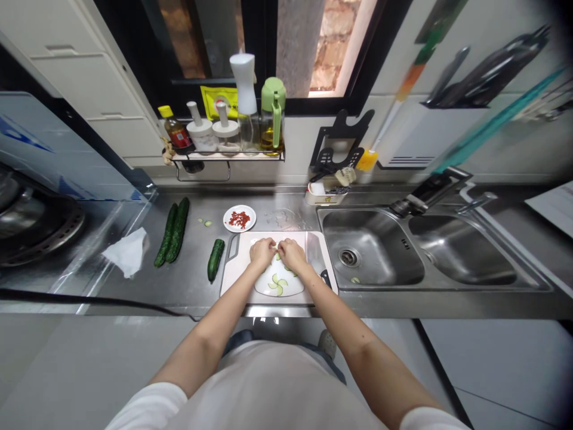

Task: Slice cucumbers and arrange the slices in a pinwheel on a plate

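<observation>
My left hand (262,252) and my right hand (290,253) come together over the far side of a white plate (264,287), with fingertips pinched close to each other. What they hold is too small to make out. Thin green-edged cucumber slices (277,285) form a pinwheel on the near part of the plate, and more slices lie partly hidden by the hands. Under the plate is a pale cutting board (231,276) with a grey handle. A knife's black handle (325,278) shows at the board's right side.
Beyond the board sits a small dish (227,223) of chopped red pieces. A cut cucumber (215,260), two whole cucumbers (173,233) and a white cloth (128,252) lie left. A double sink (371,248) is right; bottles (273,116) stand on a shelf behind.
</observation>
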Tool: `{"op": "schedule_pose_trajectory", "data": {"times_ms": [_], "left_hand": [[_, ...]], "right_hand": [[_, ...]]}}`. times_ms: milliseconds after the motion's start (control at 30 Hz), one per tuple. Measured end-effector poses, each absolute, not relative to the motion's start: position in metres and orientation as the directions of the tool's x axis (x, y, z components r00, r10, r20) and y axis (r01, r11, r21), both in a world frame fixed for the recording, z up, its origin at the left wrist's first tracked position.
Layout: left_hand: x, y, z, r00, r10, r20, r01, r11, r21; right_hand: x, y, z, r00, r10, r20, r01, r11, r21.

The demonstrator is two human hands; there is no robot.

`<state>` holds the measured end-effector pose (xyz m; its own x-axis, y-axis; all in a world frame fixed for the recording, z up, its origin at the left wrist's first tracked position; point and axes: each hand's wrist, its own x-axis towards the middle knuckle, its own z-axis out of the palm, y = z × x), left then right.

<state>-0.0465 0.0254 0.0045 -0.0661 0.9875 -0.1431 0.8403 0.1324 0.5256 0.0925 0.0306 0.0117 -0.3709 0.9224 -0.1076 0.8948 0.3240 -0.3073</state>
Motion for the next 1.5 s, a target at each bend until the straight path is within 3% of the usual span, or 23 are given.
{"op": "schedule_pose_trajectory", "data": {"times_ms": [1167, 1500], "left_hand": [[-0.045, 0.024, -0.001, -0.081, 0.988, -0.131, 0.856, 0.136, 0.500], [-0.054, 0.018, 0.008, -0.128, 0.983, -0.132, 0.815, 0.180, 0.551]], "right_hand": [[0.090, 0.029, 0.003, -0.337, 0.937, -0.088, 0.896, 0.290, -0.336], [0.101, 0.028, 0.007, -0.253, 0.967, 0.045, 0.846, 0.243, -0.475]]}}
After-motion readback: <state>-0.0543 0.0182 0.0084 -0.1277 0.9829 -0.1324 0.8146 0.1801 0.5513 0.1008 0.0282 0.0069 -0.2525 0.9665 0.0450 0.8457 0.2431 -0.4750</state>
